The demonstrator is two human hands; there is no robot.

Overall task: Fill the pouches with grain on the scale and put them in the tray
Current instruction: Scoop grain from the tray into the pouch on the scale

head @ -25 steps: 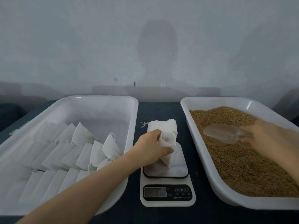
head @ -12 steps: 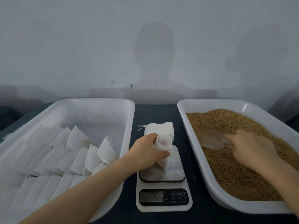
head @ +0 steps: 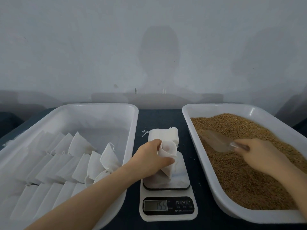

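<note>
We note white cloth pouch [head: 168, 151], long axis upright on scale [head: 181, 182], mouth up. Left hand [head: 147, 161] pinches its rim; right hand [head: 260, 154] grips clear scoop [head: 214, 141] in grain [head: 240, 178].

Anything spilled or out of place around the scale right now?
Minor only: a few pale specks, likely stray grains, lie on the dark table between the scale and the grain tray. Nothing else stands out.

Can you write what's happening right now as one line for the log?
left hand: holds pouch open on scale | right hand: holds scoop in grain | step: scooping
</note>
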